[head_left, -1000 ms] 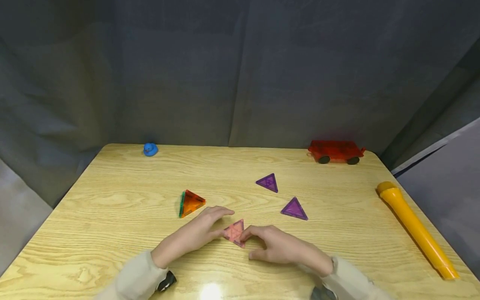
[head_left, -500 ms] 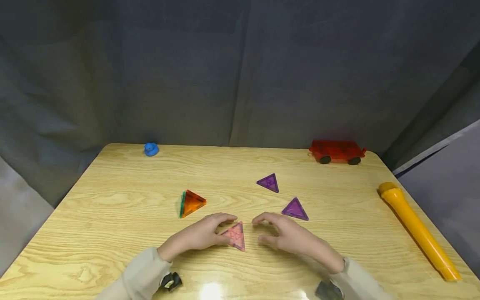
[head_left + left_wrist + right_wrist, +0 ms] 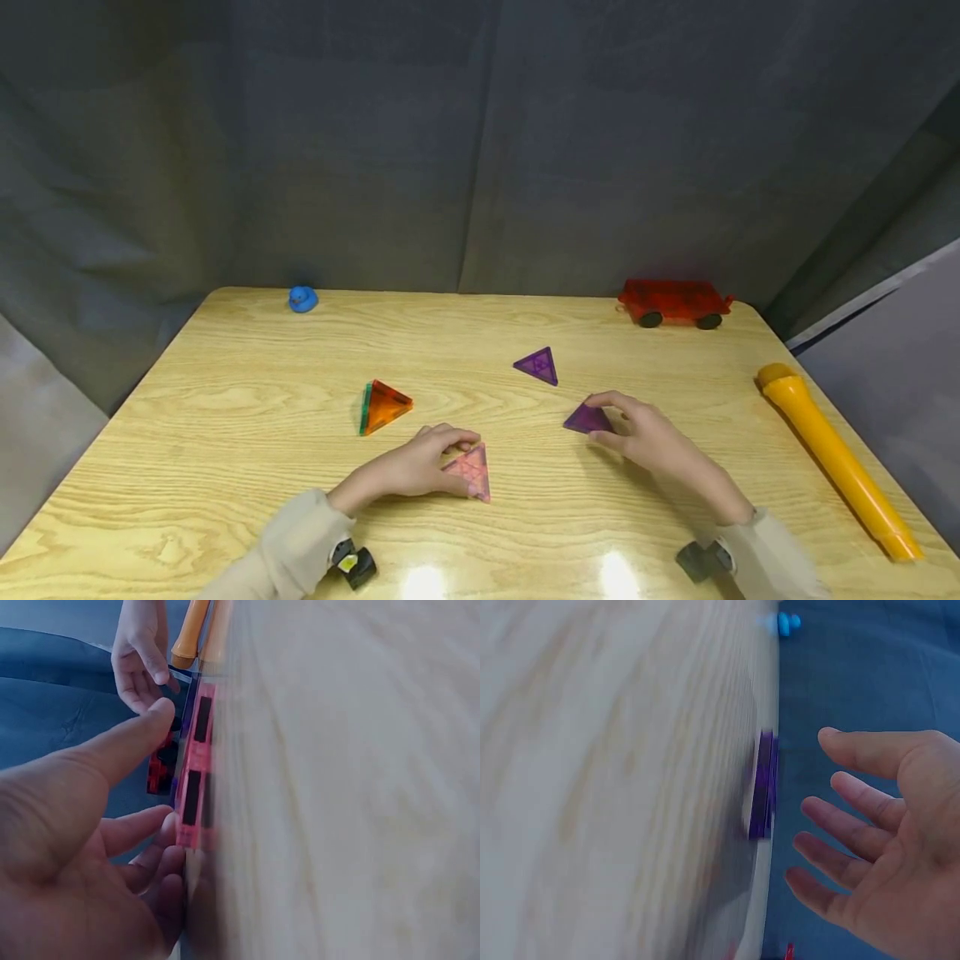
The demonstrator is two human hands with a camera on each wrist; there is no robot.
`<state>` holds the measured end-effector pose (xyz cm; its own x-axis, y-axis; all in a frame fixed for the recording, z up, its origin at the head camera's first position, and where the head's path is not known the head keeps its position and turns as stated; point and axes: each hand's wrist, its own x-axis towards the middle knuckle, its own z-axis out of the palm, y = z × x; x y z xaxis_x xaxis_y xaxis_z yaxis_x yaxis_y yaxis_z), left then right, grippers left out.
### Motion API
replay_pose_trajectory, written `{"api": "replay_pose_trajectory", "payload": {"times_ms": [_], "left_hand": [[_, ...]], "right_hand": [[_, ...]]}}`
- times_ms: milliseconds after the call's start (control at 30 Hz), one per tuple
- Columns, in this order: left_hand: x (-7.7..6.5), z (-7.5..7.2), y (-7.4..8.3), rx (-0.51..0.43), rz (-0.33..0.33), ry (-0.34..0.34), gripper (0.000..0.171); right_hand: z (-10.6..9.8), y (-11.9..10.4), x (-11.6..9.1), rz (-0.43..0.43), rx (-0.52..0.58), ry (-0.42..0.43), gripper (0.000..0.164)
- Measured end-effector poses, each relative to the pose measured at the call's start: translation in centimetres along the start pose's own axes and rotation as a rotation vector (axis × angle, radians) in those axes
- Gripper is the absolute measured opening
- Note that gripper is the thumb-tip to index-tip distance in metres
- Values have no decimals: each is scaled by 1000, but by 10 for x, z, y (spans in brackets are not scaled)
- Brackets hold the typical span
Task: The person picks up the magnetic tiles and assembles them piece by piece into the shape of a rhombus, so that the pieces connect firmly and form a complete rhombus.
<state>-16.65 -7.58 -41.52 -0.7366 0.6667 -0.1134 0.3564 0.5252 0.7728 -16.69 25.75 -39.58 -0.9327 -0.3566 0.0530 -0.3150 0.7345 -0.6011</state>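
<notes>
A pink translucent triangular tile lies flat on the wooden table. My left hand spans it, the thumb over its lower corner and the fingertips by its upper corner. In the left wrist view the thumb is extended beside the pink tile. My right hand hovers over a purple triangular tile, partly covering it. The right wrist view shows these fingers spread and apart from the purple tile. Another purple triangle lies farther back.
Left of centre sits an orange triangle with a green edge piece. A blue duck stands at the far left edge, a red wheeled car base at the far right. A yellow tube lies along the right side.
My right hand has left the pink tile and moved right to the nearer purple tile. The left hand has come further over the pink tile, which has shifted only slightly.
</notes>
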Motion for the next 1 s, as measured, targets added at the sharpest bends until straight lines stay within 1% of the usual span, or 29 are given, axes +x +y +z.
{"api": "replay_pose_trajectory", "payload": {"times_ms": [200, 433, 567, 767, 1000], "left_hand": [[0, 5, -1, 23, -20, 24, 69], [0, 7, -1, 56, -12, 29, 64], [0, 8, -2, 54, -6, 30, 60], [0, 8, -3, 62, -3, 32, 61], [0, 7, -1, 65, -12, 32, 60]], "right_hand": [[-7, 11, -2, 39, 28, -8, 37], [-5, 14, -1, 73, 74, -79, 39], [-4, 13, -2, 84, 80, -89, 39], [-1, 11, -3, 86, 96, -103, 39], [6, 1, -3, 93, 106, -139, 37]]}}
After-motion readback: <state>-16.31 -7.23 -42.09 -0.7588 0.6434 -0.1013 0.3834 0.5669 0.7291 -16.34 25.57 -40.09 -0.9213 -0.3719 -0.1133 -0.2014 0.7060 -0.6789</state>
